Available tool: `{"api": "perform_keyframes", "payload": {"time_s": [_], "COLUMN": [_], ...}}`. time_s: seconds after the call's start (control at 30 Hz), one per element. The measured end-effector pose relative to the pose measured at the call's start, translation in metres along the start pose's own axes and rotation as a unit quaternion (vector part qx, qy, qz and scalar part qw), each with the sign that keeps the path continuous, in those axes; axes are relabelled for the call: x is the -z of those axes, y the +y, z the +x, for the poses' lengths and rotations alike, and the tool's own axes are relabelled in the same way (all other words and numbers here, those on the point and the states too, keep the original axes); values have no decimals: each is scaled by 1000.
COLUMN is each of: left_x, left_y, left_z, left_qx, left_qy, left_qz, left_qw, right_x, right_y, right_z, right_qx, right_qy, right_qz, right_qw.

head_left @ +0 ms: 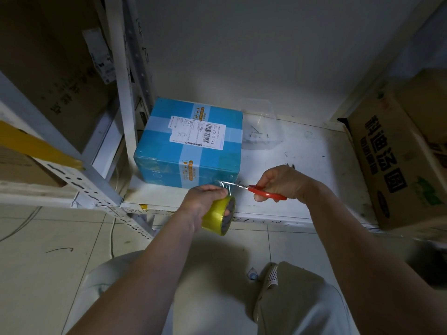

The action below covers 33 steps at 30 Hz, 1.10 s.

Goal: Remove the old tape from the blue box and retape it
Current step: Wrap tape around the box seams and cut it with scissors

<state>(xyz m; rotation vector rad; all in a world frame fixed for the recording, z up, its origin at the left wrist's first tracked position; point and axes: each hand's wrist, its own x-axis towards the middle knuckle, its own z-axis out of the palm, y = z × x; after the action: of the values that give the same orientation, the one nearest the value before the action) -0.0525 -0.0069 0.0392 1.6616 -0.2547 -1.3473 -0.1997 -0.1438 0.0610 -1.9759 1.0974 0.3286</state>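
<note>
Sitting on the white shelf board (302, 165), the blue box (191, 146) lies just beyond both hands, pushed toward the shelf's left rear corner against the perforated metal upright (125, 97). Its cardboard is glossy blue, crossed by pale, shiny tape bands, with a white shipping label (198, 131) bearing barcodes stuck on top. From the box's near lower edge a clear strip of tape (226, 186) stretches down to the yellow tape roll (219, 216), which the left hand (205, 201) grips from above with its fingers curled through the core. The roll is a translucent yellowish ring with a dark inner hub, held just off the shelf's front lip.

Right of that grip, the right hand (281, 182) holds the red-handled scissors (260, 192), fingers curled through the plastic loops; the thin metal blades point left and meet the stretched strip between roll and box. How far apart the blades stand cannot be told.

Beyond the right hand, behind and beside the box, stands a clear plastic tub (262, 126) with small dark items inside, too small to identify. Farther right of the scissors hand a brown corrugated carton (396, 170) printed with bold dark characters rests on the shelf's right end. Left of the tape hand, past the upright, another bay holds large brown cartons (48, 68). Below both wrists are pale glossy floor tiles (60, 250), the person's light trousers and a perforated white slipper (272, 276). The shelf board is scuffed and pen-marked.
</note>
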Motion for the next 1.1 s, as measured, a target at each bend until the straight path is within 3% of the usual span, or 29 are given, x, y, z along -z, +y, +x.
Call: {"api": "perform_keyframes", "payload": {"time_s": [0.17,0.27,0.37,0.47,0.57,0.63,0.73,0.83,0.97,1.1], "left_x": [8,11,12,13,12,14,19,24,27,26], "left_y": [-14,-28,-39,-42,-41,-38,-31,-23,-10,-6], "left_z": [-1,-1,-4,-9,-15,-17,-15,-13,-10,-11], "left_qx": [-3,-48,-114,-181,-262,-320,-390,-398,-368,-315], "left_qy": [9,35,64,129,186,219,245,217,171,134], "left_qz": [95,156,203,270,310,357,439,514,569,604], "left_qw": [995,986,970,937,895,850,771,728,715,720], "right_x": [-1,-3,-11,-20,-36,-50,-69,-74,-65,-65], "right_y": [-2,-1,7,28,47,47,43,37,2,-27], "right_z": [-2,-7,-13,-5,4,8,18,21,9,11], "right_qx": [0,-21,-54,-99,-212,-242,-212,-171,3,117], "right_qy": [-10,-66,-71,0,173,236,233,258,421,355], "right_qz": [-18,-119,-151,-147,-93,-69,-12,-12,70,13], "right_qw": [1000,990,985,984,957,939,949,951,905,927]}}
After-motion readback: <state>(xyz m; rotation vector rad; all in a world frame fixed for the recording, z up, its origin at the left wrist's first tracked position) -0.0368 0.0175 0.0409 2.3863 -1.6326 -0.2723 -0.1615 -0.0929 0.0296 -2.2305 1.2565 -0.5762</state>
